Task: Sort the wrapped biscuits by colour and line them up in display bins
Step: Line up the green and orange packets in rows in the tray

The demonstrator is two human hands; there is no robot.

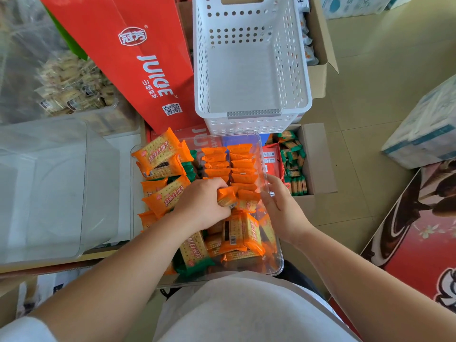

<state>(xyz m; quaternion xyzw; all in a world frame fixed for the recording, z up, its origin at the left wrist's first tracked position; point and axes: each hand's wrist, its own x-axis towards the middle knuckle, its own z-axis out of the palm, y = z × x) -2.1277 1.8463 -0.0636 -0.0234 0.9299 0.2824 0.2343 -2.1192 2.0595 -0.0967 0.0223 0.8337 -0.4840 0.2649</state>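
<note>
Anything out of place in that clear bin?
Yes. Two green-wrapped packs lie among the orange biscuits in the clear bin: one at its near edge, another behind the loose left pile. Wrong colour there.

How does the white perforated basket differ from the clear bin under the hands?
The white basket is opaque with holes; the clear bin is see-through and solid. The basket is empty; the bin holds orange biscuit packs, some lined in rows. Nobody touches the basket; in the bin the left hand grips an orange pack and the right hand rests at its right wall. Both are rectangular and open-topped.
</note>
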